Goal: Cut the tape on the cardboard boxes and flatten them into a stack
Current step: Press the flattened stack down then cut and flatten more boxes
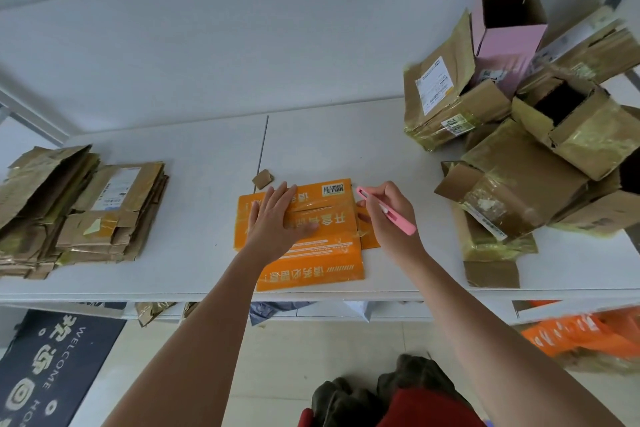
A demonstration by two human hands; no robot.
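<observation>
Left hand (273, 222) lies flat, fingers spread, on the orange box (304, 236); right hand (388, 215) grips pink cutter (386, 210); advise pressing firmly, blade clear of fingers.

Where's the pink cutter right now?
In the head view, the pink cutter is in the right hand, just right of the orange box at the table's middle.
</observation>
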